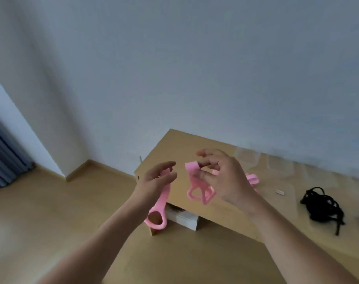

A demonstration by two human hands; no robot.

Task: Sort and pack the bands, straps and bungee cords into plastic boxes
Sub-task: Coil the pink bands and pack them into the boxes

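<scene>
Right hand (221,177) pinches pink band (199,189); clear boxes (281,165) blurred, contents indiscernible.

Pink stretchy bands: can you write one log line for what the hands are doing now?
left hand: holds long pink rubber band | right hand: pinches looped pink rubber band | black cord bundle: on wooden table

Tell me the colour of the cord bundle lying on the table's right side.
Black, clearest in the head view.

Two hands (158,178) (221,175) holding pink bands (199,189), wooden table (225,210)
</scene>
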